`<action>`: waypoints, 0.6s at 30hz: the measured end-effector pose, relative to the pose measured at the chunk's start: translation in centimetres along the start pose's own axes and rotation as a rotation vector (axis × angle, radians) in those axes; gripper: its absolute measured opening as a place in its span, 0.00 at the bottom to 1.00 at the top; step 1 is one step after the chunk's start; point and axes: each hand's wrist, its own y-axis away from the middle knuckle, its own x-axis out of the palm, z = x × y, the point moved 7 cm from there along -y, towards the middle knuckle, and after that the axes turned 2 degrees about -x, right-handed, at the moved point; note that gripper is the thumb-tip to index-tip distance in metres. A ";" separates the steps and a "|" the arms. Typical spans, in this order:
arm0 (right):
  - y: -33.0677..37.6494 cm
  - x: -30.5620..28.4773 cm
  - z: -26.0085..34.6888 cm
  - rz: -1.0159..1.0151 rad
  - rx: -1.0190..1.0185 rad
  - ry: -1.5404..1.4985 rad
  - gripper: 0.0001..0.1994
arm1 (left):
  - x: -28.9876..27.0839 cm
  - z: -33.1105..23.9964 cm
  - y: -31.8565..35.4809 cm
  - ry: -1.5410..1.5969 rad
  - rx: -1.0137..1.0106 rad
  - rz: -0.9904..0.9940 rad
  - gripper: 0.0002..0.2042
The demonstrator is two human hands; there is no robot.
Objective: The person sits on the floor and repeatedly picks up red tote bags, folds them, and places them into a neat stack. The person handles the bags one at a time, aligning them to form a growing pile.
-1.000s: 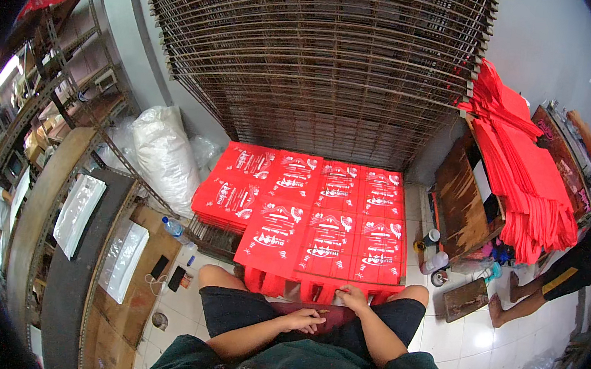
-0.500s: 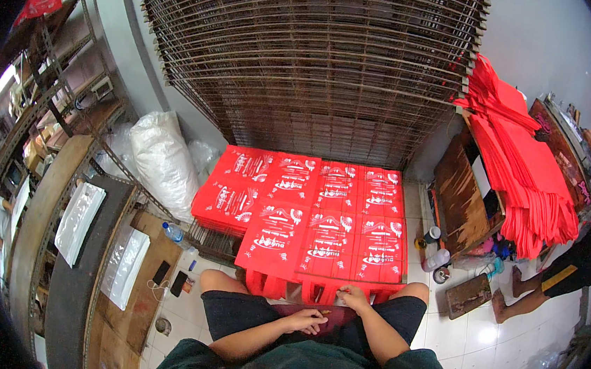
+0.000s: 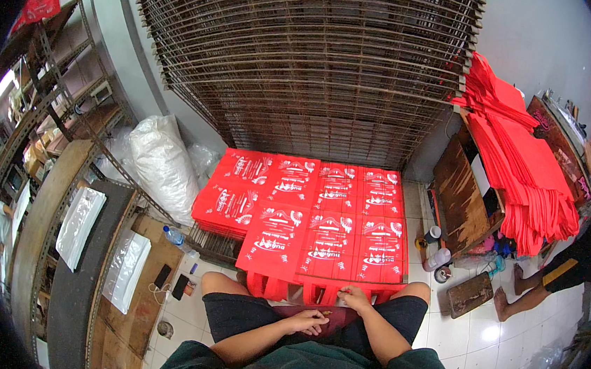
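Observation:
Several red cloth bags (image 3: 329, 244) with white print lie in rows of stacks before my knees. Their red handles (image 3: 265, 285) hang over the near edge toward my lap. My right hand (image 3: 354, 298) is at that edge beside the handles, fingers drawn together; what they pinch, if anything, is too small to make out. Nearer my body, my left hand (image 3: 306, 322) rests over my lap with its fingers curled. A small yellowish thing (image 3: 326, 313) shows at its fingertips, its kind unclear.
A tall wire rack (image 3: 306, 59) rises behind the bags. At right, a heap of red cloth (image 3: 521, 176) covers a wooden stand, and a person (image 3: 577, 258) stands beyond. A white sack (image 3: 163, 166), a bottle (image 3: 173, 235) and phones (image 3: 180, 285) are at left.
My hands and the bags stay nearly as they were. At the far right, the other person's arm and legs have shifted slightly.

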 end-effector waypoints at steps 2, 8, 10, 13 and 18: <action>0.0 0.1 -0.1 -0.003 -0.003 -0.013 0.18 | 0.0 0.0 0.0 -0.006 0.001 -0.001 0.21; 0.3 -0.5 0.8 -0.028 -0.085 0.008 0.19 | -0.2 0.3 -0.8 -0.028 0.004 0.003 0.21; 1.1 -1.2 2.7 -0.043 -0.173 -0.105 0.18 | 0.1 0.1 -0.6 -0.037 0.003 0.004 0.21; 5.4 -3.9 9.3 -0.041 -0.276 -0.282 0.16 | 0.0 0.4 -0.3 -0.033 0.016 0.003 0.21; 11.8 -17.1 18.7 -0.189 -0.754 -0.353 0.21 | -0.1 0.3 -0.6 -0.034 -0.024 -0.016 0.17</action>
